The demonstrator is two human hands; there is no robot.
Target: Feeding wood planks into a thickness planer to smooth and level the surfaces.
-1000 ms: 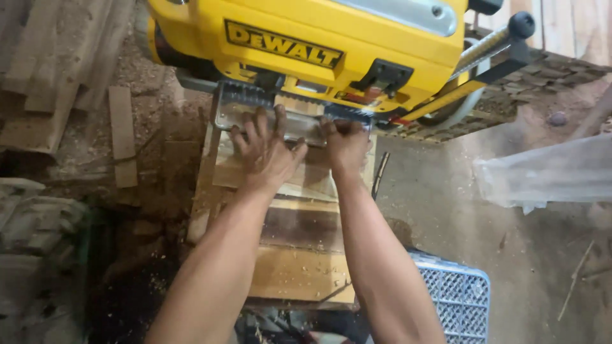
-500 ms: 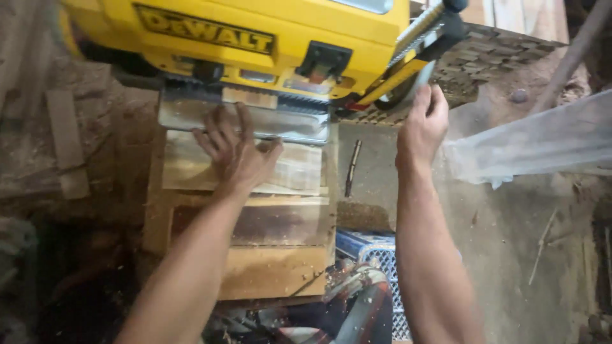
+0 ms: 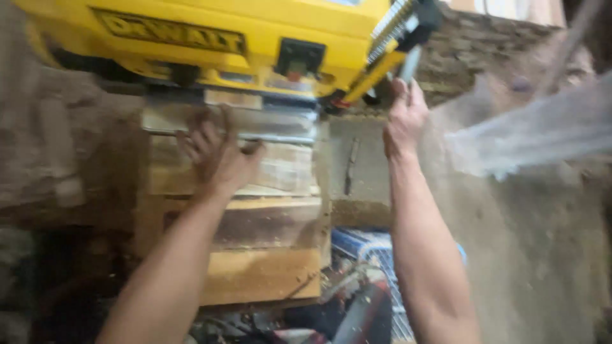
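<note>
A yellow thickness planer (image 3: 210, 44) fills the top of the blurred view, above a sawdust-covered floor (image 3: 542, 255). A stack of wooden boards (image 3: 255, 267) lies beneath its metal outfeed table (image 3: 280, 124). The left hand (image 3: 217, 153) lies flat with fingers spread on the top board (image 3: 287, 172), just at the table's edge, gripping nothing. The right hand (image 3: 403, 118) reaches up to the planer's crank handle (image 3: 408, 64) at the machine's right side; whether it is closed on it cannot be told. A blue plastic crate (image 3: 376, 255) sits below.

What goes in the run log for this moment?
left hand: flat on board | right hand: at planer crank handle
</note>
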